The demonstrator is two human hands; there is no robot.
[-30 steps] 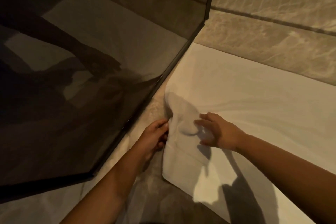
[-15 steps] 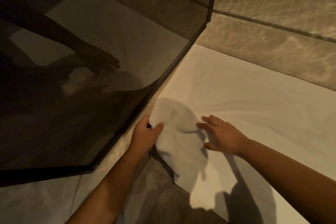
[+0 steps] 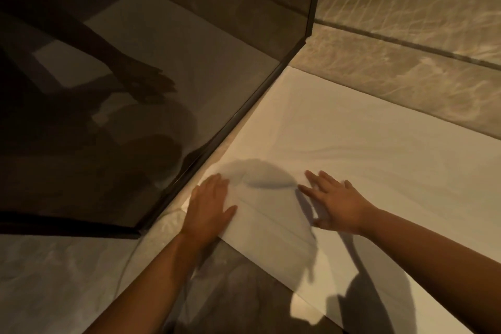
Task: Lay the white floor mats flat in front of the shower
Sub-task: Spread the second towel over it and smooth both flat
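A white floor mat [image 3: 366, 149] lies spread on the stone floor along the base of the dark glass shower screen [image 3: 162, 76]. Its near left corner lies flat beside the screen's bottom rail. My left hand [image 3: 210, 206] presses palm down on that corner, fingers spread. My right hand [image 3: 336, 200] rests flat on the mat a little to the right, fingers apart. A faint crease runs across the mat beyond my hands. The shadow of my head and arms falls on the mat between and below the hands.
The tinted glass screen angles from upper right to lower left, with a second panel [image 3: 67, 198] meeting it at the near corner [image 3: 138, 233]. Marbled stone floor [image 3: 67, 279] lies at the lower left. A stone wall or step [image 3: 406, 62] borders the mat's far edge.
My left hand let go of the bunched corner it was gripping and pulling left. The corner now lies spread flat toward the glass, and both hands have flattened onto the mat.
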